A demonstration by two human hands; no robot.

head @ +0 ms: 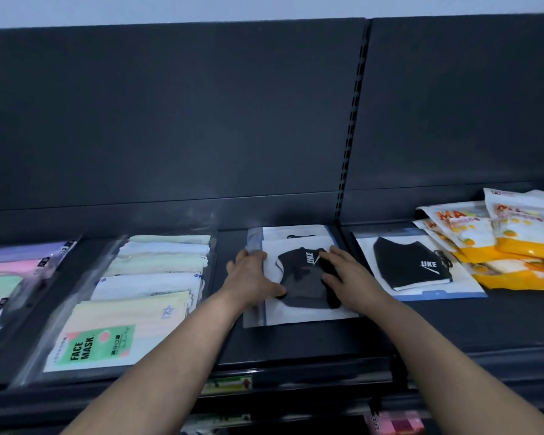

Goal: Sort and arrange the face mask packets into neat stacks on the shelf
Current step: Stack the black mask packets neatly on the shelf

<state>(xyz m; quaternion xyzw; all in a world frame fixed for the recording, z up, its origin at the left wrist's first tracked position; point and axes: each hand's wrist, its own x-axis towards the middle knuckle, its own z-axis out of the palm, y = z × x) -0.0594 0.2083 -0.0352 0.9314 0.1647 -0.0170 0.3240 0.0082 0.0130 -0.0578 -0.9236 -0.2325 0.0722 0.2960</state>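
A clear packet with a black mask point(302, 287) lies on top of a small stack in the middle of the dark shelf point(296, 343). My left hand point(252, 274) rests on its left edge, fingers spread over the plastic. My right hand point(346, 274) lies flat on the right part of the same packet. Another white packet point(292, 232) shows from beneath, at the back. A second black mask packet point(418, 268) lies alone to the right. Orange and white packets point(500, 240) are piled loosely at the far right.
A large clear packet of pastel masks with a green FACE MASK label point(132, 296) lies left of the hands. Pink, purple and green packets point(10, 271) sit at the far left. A slotted upright point(352, 127) splits the dark back panel. Lower shelves show below the front edge.
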